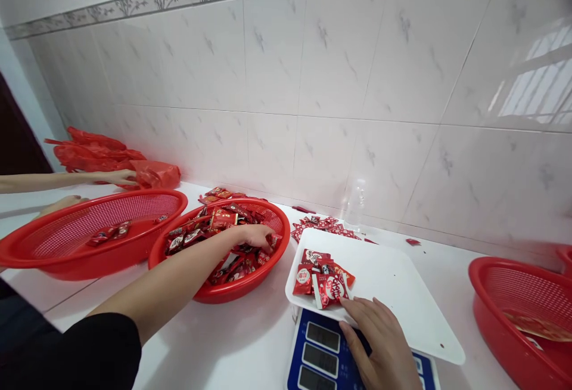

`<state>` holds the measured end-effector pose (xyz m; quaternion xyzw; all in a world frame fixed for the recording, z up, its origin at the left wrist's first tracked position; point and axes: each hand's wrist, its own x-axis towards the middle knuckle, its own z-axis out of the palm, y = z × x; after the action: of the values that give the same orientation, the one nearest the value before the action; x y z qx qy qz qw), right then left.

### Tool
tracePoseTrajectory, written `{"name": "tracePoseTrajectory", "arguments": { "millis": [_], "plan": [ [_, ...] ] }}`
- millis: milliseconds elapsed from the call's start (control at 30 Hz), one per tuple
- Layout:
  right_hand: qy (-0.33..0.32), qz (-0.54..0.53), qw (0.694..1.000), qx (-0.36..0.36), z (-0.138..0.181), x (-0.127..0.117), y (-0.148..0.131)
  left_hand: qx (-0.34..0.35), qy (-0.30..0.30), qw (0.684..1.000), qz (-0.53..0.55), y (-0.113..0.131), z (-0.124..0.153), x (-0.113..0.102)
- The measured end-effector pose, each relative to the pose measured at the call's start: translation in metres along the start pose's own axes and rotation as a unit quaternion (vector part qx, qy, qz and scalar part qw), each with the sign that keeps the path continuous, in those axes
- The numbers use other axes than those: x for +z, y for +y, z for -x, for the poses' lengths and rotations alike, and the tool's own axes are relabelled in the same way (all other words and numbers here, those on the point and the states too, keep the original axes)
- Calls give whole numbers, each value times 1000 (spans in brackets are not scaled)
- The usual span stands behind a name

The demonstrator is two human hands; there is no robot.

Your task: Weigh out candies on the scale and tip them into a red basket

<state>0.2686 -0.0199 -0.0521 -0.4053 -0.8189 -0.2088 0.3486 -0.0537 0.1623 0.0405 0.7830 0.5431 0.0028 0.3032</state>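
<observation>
The bench (263, 336) has a white surface. On it stand a left red basket (107, 266), a middle red basket (245, 292) close beside it, a blue scale (343, 351), and at the far right another red basket (491, 312). Toward the back there are red plastic bags (93, 152), scattered small red packets (319, 222) and a transparent container (356, 202).

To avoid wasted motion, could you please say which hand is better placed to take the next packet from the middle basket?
Probably the left hand: it is among the packets in that basket, while the right hand is at the white tray.
</observation>
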Motion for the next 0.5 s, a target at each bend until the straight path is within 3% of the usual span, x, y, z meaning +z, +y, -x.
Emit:
{"name": "tracePoseTrajectory", "arguments": {
  "millis": [233, 500],
  "plan": [
    [7, -24, 1000, 16, -1, 2, -2, 56, 105, 991, 61, -4, 8, -14],
    [6, -35, 999, 15, 1, 3, -1, 64, 191, 973, 112, -15, 3, -17]
  ]
}}
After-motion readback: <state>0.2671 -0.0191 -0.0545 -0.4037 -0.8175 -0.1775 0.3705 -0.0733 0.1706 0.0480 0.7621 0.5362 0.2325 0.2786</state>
